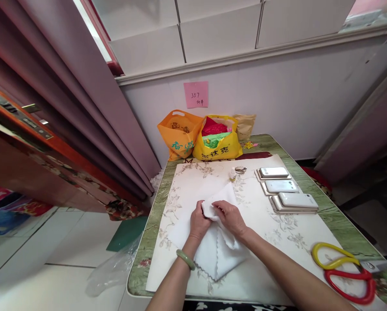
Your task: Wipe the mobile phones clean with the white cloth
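Note:
Over the middle of the table, my left hand is closed round a flat white thing with a dark edge, which looks like a phone; cloth and fingers hide most of it. My right hand pinches a fold of white cloth against its top. The cloth has a zigzag-cut edge and spreads below both hands onto the floral sheet. Just beyond it stands a small bottle, with a little bundle of dark loops beside it.
Stacked phones lie to the right. Big scissors with yellow and red handles rest at the near right. An orange bag, a yellow bag and a brown paper bag stand at the back by the wall.

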{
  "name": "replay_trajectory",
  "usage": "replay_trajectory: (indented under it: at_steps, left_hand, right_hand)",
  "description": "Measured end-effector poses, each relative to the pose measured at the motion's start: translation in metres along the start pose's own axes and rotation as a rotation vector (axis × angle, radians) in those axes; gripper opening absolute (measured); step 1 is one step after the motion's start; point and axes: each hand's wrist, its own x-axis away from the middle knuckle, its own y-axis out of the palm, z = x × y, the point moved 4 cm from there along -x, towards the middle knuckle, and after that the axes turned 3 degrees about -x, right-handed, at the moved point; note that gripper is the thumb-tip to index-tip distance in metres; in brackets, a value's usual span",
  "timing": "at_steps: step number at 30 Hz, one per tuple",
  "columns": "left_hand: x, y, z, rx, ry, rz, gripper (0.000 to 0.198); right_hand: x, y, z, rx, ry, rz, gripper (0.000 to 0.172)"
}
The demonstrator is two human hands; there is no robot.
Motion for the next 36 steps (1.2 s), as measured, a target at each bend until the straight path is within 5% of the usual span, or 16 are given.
replay_trajectory:
  at_steps: [8,11,17,23,30,34,36]
  left_hand:
    - [-0.001,0.001,-0.006,0.016,0.000,-0.007,0.041]
    - [-0.003,0.001,-0.006,-0.012,-0.014,-0.028,0.039]
    - [-0.005,0.002,-0.003,0.010,-0.018,-0.038,0.040]
    - [-0.004,0.003,-0.006,-0.011,-0.047,-0.031,0.039]
    - [-0.003,0.004,-0.005,-0.006,-0.016,-0.037,0.039]
    - [-0.003,0.005,-0.009,-0.050,-0.053,-0.032,0.039]
    - [-0.003,0.005,-0.008,-0.052,-0.050,-0.032,0.039]
  right_hand:
    - [0.003,0.015,-0.022,0.137,-0.369,-0.146,0.037]
    - [0.006,0.007,-0.005,0.261,-0.277,-0.190,0.043]
    - [0.005,-0.012,0.021,0.485,0.055,-0.033,0.041]
    - [0.014,0.013,-0.015,0.385,-0.228,-0.196,0.048]
    - [0.012,-0.002,0.010,0.427,0.055,-0.097,0.049]
    - [0.016,0.012,-0.012,0.359,-0.197,-0.231,0.059]
    - [0.016,0.016,-0.011,0.371,-0.194,-0.251,0.061]
